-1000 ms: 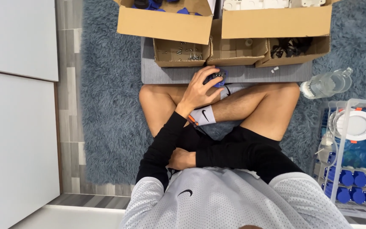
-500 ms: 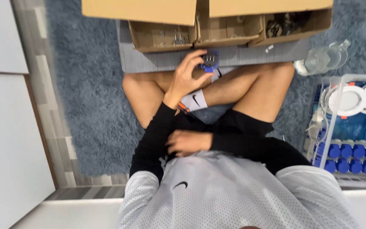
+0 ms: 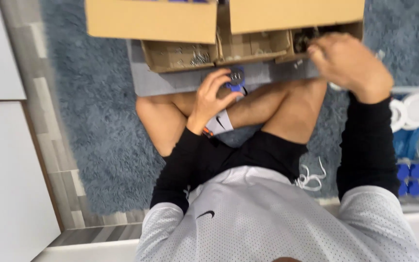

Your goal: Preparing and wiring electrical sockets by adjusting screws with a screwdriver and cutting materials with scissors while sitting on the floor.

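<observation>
From my remote view I look straight down on a person who sits cross-legged on a grey-blue shaggy carpet (image 3: 93,121). The left hand (image 3: 213,99) rests above the crossed legs, and its fingers curl around a small blue and grey part (image 3: 235,80), which looks like a little wheel or motor piece; the thumb and first fingers pinch it from the side. This part lies just at the near edge of a grey mat (image 3: 267,75), in front of the boxes. The right hand (image 3: 347,60) is lifted and blurred, with the fingers bent loosely, at the right open cardboard tray (image 3: 311,41), which has dark small pieces inside; I cannot tell if it grasps something. Beside this tray stand a middle cardboard tray (image 3: 253,46) and a left cardboard tray (image 3: 178,56), the left one with small metal screws or similar bits. Two bigger cardboard boxes (image 3: 151,20) stand behind the trays and partly cover them. At the right side, near the right arm, I see a rack with white round lids (image 3: 415,110) and blue caps (image 3: 409,173). On the left there is a strip of wood-pattern floor (image 3: 49,145) and a white cabinet front (image 3: 1,160).
</observation>
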